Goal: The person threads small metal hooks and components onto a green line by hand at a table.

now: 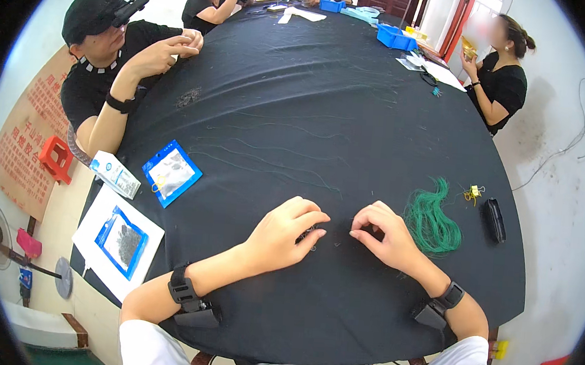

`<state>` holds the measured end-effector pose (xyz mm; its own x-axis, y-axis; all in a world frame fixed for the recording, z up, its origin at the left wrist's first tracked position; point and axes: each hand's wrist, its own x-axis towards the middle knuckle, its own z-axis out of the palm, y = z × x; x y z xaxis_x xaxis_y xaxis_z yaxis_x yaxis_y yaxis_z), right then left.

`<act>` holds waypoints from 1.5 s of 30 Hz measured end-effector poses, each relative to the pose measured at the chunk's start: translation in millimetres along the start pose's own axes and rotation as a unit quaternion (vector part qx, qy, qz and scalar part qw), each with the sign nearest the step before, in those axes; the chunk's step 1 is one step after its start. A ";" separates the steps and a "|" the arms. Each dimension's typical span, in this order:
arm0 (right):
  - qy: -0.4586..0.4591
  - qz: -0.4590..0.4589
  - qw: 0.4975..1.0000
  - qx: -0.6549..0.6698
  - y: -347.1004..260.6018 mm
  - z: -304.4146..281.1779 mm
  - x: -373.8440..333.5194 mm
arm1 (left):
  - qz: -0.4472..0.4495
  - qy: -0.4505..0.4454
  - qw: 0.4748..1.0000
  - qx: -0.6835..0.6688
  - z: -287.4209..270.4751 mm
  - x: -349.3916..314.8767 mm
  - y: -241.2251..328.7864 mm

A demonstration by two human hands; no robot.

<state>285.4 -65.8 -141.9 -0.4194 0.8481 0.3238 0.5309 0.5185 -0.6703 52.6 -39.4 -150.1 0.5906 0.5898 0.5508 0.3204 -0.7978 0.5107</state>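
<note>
Both hands hover low over the black cloth near the front of the table, fingertips facing each other across a narrow gap. My left hand (288, 231) is curled, thumb close to the index finger; whatever it pinches is too small to make out. Beneath its fingers lie small dark wiry bits (313, 246), partly hidden by the hand. My right hand (385, 235) has thumb and forefinger drawn together, and any fine thing in them cannot be told. Just right of it lies a loose bundle of green thread (436, 220). Single thin strands (274, 155) stretch over the cloth ahead.
At left are a blue-edged packet (172, 173), a carton (114, 175) and a white board (154, 236) bearing another packet (122, 242). A yellow clip (473, 192) and black case (494, 220) lie at right. Co-workers sit around the table; blue trays (395, 38) stand far off.
</note>
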 end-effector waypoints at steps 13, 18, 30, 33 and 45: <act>0.092 -0.078 0.989 -0.090 0.7 -5.8 -8.7 | -0.025 0.076 0.997 0.017 -1.6 5.0 8.4; 0.107 -0.077 0.989 -0.073 0.3 -6.5 -11.2 | -0.033 0.063 0.997 0.020 -4.0 5.4 8.4; 0.114 -0.045 0.992 -0.040 1.5 6.8 -13.1 | 0.029 0.032 0.998 0.045 -0.3 -2.3 5.6; 0.105 -0.038 0.993 -0.042 -2.5 5.6 -13.7 | 0.031 0.042 0.997 0.055 -0.9 -1.6 6.2; 0.107 0.022 0.994 0.028 8.4 6.7 -12.6 | 0.004 0.098 0.987 0.124 2.5 -0.5 -3.2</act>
<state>290.2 -72.9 -156.1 -0.2275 0.8772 0.4227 0.5004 0.4777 -0.7220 53.2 -37.4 -153.6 0.4469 0.5762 0.6843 0.5020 -0.7947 0.3413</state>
